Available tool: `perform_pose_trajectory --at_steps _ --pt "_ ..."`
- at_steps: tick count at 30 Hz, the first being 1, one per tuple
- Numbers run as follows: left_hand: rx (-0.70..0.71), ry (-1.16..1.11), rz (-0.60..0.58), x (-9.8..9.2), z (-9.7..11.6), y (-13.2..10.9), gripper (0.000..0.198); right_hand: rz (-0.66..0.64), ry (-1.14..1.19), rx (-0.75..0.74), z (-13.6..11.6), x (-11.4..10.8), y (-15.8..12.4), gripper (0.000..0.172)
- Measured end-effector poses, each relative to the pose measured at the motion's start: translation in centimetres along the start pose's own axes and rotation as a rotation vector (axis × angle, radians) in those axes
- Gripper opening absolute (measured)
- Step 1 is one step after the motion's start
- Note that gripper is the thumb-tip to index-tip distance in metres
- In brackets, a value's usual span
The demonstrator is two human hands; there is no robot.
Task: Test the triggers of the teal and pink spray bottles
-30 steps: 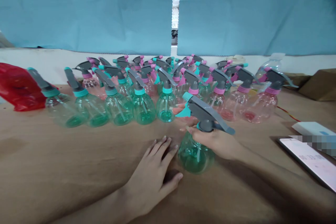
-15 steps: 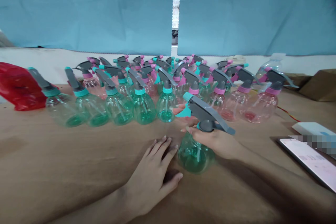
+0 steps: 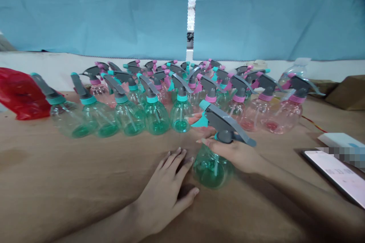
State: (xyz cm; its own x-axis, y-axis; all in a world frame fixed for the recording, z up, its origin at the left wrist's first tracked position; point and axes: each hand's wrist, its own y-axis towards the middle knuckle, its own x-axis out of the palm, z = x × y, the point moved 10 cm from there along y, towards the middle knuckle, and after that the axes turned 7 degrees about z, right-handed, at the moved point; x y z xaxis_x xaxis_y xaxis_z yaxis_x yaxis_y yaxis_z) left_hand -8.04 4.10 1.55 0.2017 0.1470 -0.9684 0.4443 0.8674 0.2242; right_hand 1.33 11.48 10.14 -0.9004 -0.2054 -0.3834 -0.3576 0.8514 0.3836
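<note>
My right hand (image 3: 236,152) is wrapped around the neck of a green spray bottle (image 3: 212,171), which stands upright on the wooden table (image 3: 85,182). This bottle has a grey trigger head with a teal nozzle and teal trigger pointing left; part of its neck is hidden by my fingers. My left hand (image 3: 165,190) lies flat on the table just left of the bottle, fingers spread, holding nothing. Beyond the hands stands a front row of bottles, with green ones (image 3: 157,117) at the left and pink ones (image 3: 285,117) at the right.
Several more spray bottles crowd behind the front row. A red plastic bag (image 3: 25,95) lies at far left. On the right are a phone (image 3: 333,171), a white box (image 3: 342,140), a clear bottle (image 3: 296,69) and a brown carton (image 3: 350,93). A blue curtain (image 3: 99,15) hangs behind.
</note>
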Motion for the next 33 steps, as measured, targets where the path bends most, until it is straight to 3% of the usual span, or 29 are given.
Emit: perform_pose_trajectory --at_steps 8,20,28,33 --pt "-0.003 -0.016 0.021 -0.36 -0.02 0.13 0.055 -0.011 -0.037 0.020 0.50 -0.05 -0.12 0.052" --pt "-0.012 -0.035 0.000 -0.17 -0.08 0.14 0.057 -0.048 0.045 0.002 0.34 0.36 -0.05 0.018" --pt "-0.011 -0.041 0.005 -0.20 -0.03 0.05 0.055 -0.061 0.076 -0.010 0.47 0.26 -0.07 0.017" --pt "-0.011 -0.028 -0.003 -0.14 0.01 0.11 0.055 -0.063 0.152 -0.008 0.01 0.12 -0.12 0.034"
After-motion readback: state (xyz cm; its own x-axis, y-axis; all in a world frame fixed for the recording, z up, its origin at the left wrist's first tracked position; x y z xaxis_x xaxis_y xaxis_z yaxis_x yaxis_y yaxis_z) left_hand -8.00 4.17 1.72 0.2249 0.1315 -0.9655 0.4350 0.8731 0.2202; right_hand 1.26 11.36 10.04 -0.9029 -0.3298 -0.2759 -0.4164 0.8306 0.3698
